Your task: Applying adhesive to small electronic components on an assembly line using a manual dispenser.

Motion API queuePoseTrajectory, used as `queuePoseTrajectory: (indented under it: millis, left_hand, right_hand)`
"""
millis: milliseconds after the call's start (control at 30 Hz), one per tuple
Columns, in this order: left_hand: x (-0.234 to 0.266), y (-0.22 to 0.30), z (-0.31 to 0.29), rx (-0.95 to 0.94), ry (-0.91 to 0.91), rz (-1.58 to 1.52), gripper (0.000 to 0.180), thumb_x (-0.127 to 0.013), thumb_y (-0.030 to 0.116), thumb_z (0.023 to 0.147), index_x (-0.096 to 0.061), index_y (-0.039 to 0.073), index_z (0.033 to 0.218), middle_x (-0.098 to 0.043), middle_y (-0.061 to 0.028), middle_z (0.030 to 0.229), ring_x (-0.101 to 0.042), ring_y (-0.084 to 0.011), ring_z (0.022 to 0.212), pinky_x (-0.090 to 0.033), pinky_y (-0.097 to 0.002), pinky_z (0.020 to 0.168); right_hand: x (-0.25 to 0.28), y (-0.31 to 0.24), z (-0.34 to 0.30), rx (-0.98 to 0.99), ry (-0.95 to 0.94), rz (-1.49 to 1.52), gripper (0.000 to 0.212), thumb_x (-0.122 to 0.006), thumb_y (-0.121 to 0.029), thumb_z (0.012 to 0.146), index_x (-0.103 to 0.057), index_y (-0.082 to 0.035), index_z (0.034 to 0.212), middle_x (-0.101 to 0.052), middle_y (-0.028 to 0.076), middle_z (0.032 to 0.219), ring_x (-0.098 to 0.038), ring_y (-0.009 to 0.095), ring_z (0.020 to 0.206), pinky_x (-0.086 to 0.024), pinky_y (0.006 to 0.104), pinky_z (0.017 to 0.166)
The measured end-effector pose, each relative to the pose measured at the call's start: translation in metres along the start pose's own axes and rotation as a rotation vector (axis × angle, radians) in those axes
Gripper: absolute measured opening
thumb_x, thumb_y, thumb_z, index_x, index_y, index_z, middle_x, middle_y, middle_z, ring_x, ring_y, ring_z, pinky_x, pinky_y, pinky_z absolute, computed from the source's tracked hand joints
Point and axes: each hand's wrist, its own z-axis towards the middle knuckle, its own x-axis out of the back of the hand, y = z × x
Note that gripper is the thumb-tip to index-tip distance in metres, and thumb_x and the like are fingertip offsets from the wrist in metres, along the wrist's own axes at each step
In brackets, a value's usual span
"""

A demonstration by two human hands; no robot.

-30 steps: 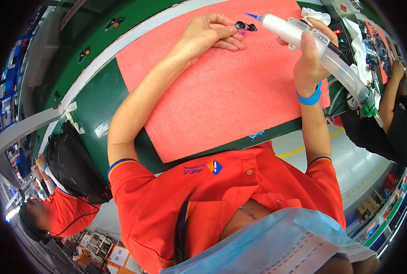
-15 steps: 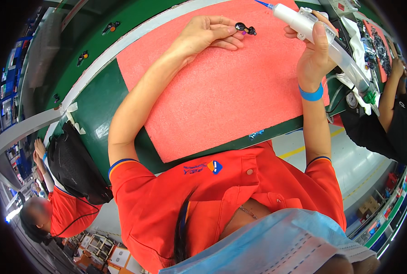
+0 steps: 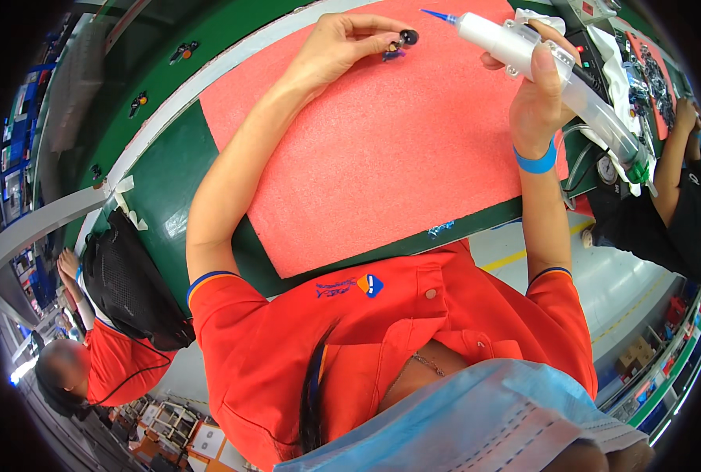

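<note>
Between the thumb and fingertips of my left hand is a small black part with a round end and purple and orange bits, pinched above the far side of a pink foam mat. My right hand wraps round a dispensing syringe with a white-filled barrel and a clear rear section. Its blue needle tip points left toward the black part, a short gap apart from it. A blue band circles my right wrist.
Several similar small parts lie on the green surface beyond a pale rail. A black bag hangs at the left. Tubing, a round gauge and white cloth crowd the right. Co-workers sit at both sides.
My left hand has drawn back slightly to the left and turned the black part, its round end now pointing right. The syringe has shifted a little left and its tip sits slightly lower.
</note>
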Motion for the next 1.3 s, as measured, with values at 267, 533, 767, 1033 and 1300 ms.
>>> queuePoseTrajectory:
  millis: [267,533,767,1033,1300]
  left_hand:
    - [-0.006,-0.001,0.001,0.070,0.076,-0.183,0.017,-0.057,0.007,0.076,-0.058,-0.002,0.090,-0.060,-0.0063,0.076,-0.055,-0.0085,0.064,-0.046,-0.0201,0.058]
    - [-0.006,0.007,0.001,0.205,0.052,-0.132,0.015,-0.051,0.004,0.080,-0.055,-0.006,0.091,-0.058,-0.0073,0.072,-0.052,-0.0089,0.059,-0.043,-0.0194,0.055]
    - [-0.008,0.013,-0.001,0.172,0.042,-0.081,0.015,-0.052,0.005,0.079,-0.055,-0.005,0.090,-0.058,-0.0072,0.072,-0.052,-0.0087,0.059,-0.043,-0.0194,0.055]
    - [-0.008,0.011,-0.001,0.160,0.036,-0.085,0.015,-0.052,0.006,0.079,-0.056,-0.005,0.089,-0.058,-0.0067,0.071,-0.052,-0.0083,0.058,-0.042,-0.0188,0.054]
    - [-0.009,0.011,-0.001,0.146,0.038,-0.030,0.015,-0.052,0.007,0.079,-0.056,-0.004,0.089,-0.059,-0.0066,0.071,-0.052,-0.0088,0.058,-0.042,-0.0195,0.054]
  right_hand:
    - [0.005,0.006,-0.004,0.322,-0.059,-0.402,0.029,-0.059,-0.014,0.072,-0.053,0.007,0.092,-0.057,0.016,0.082,-0.057,0.020,0.063,-0.048,0.0285,0.058]
    - [0.007,0.001,-0.009,0.220,-0.159,-0.477,0.026,-0.063,-0.007,0.069,-0.055,0.006,0.090,-0.058,0.013,0.084,-0.057,0.015,0.063,-0.047,0.0238,0.057]
    - [0.001,0.002,-0.012,0.123,-0.204,-0.437,0.025,-0.063,-0.005,0.069,-0.054,0.006,0.089,-0.058,0.012,0.084,-0.056,0.013,0.058,-0.047,0.0218,0.052]
    - [0.001,0.005,-0.013,0.161,-0.208,-0.444,0.026,-0.064,-0.004,0.068,-0.054,0.007,0.089,-0.057,0.013,0.085,-0.057,0.013,0.058,-0.048,0.0217,0.051]
    - [0.001,-0.002,-0.010,0.188,-0.247,-0.507,0.025,-0.064,-0.004,0.069,-0.054,0.006,0.089,-0.058,0.013,0.082,-0.057,0.013,0.056,-0.048,0.0217,0.050]
